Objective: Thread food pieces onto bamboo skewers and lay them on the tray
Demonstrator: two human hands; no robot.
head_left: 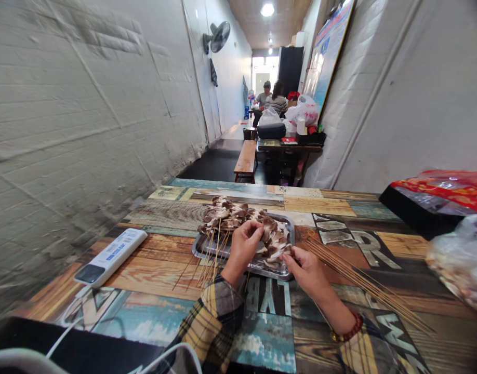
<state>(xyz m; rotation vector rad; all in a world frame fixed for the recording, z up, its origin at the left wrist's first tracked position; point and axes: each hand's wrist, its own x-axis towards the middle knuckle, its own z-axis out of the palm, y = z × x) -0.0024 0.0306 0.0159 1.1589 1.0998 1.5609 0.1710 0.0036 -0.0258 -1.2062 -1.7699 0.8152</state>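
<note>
A steel tray (199,249) sits on the patterned table and holds several skewers of sliced mushroom (228,214). My left hand (244,243) is over the tray, fingers curled onto mushroom pieces (273,240) near its right side. My right hand (306,267) is at the tray's right front corner, fingers pinched on a thin bamboo skewer that points toward the mushrooms. Finished skewer sticks (209,254) jut out over the tray's front left edge.
A bundle of bare bamboo skewers (363,283) lies to the right. A white power strip (110,256) with cable lies at left. Plastic bags (462,262) and a red package (445,191) sit far right. Two people sit at a distant table (289,147) beside a bench (246,158).
</note>
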